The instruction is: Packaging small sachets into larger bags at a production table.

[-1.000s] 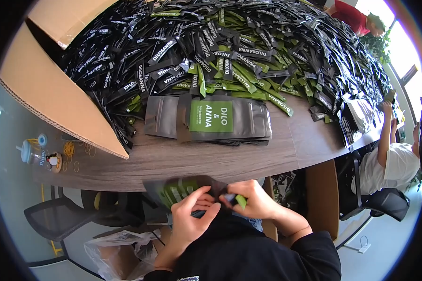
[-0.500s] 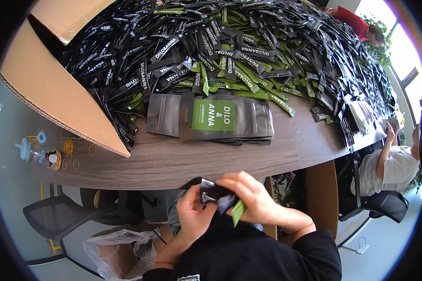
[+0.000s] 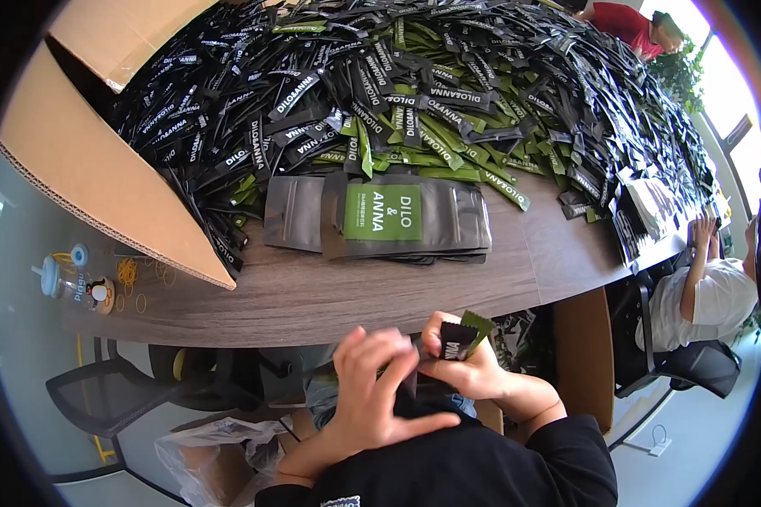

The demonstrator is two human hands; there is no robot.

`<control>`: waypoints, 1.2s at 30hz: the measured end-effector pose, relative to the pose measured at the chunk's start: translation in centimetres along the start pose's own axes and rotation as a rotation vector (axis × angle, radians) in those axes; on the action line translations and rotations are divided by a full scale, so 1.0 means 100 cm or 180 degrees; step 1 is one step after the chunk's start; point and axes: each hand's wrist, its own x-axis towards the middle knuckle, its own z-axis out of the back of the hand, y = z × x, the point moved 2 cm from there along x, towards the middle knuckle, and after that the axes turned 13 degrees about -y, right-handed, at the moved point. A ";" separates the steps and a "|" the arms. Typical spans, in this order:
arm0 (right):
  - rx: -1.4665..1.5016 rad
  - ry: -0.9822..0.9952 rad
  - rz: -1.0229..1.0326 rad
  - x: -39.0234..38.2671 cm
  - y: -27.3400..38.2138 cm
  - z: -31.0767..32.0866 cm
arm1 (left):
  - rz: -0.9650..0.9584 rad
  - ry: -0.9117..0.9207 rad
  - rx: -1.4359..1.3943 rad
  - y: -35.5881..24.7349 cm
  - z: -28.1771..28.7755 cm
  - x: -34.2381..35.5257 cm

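In front of my chest, below the table's near edge, my right hand (image 3: 479,372) is closed on a few stick packets. A black packet end (image 3: 458,340) and a green packet end (image 3: 479,326) stick up from its grip. Just left of it, my left hand (image 3: 368,397) has its fingers apart and thumb stretched out. Its fingertips are slightly blurred, close to the lower ends of the packets, which are mostly hidden. Ahead on the table lies a small stack of black flat pouches (image 3: 300,221), the top one with a green label (image 3: 382,211).
A big heap of black and green stick packets (image 3: 397,93) covers the far table (image 3: 338,308). Cardboard flaps (image 3: 110,169) stand at left, near a cup (image 3: 59,279) and yellow rubber bands (image 3: 127,270). A person in white (image 3: 710,291) sits at right; one in red (image 3: 621,29) is farther back.
My left hand has let go of the dark item and spread its fingers. My right hand has turned, so the packet ends now point upward instead of down.
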 end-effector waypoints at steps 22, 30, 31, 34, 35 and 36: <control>0.0727 -0.0195 0.0306 0.003 0.002 0.003 | 0.0608 -0.0216 0.0806 0.019 -0.026 0.000; 0.0734 0.0139 -0.0620 0.005 0.006 0.002 | 0.0500 -0.0268 -0.0237 0.017 -0.015 0.003; 0.0769 0.0200 -0.0519 0.006 0.004 0.006 | 0.1000 -0.0256 -0.0400 0.021 -0.009 0.002; 0.0631 0.0272 -0.0341 0.003 0.007 0.007 | 0.1631 0.0255 -0.0610 0.036 0.005 0.001; 0.0696 -0.0018 -0.0189 0.003 0.013 0.008 | 0.1630 0.0373 -0.0564 0.038 0.010 -0.001; 0.0756 -0.0313 -0.0036 0.002 0.017 0.010 | 0.1627 0.0493 -0.0522 0.038 0.014 0.000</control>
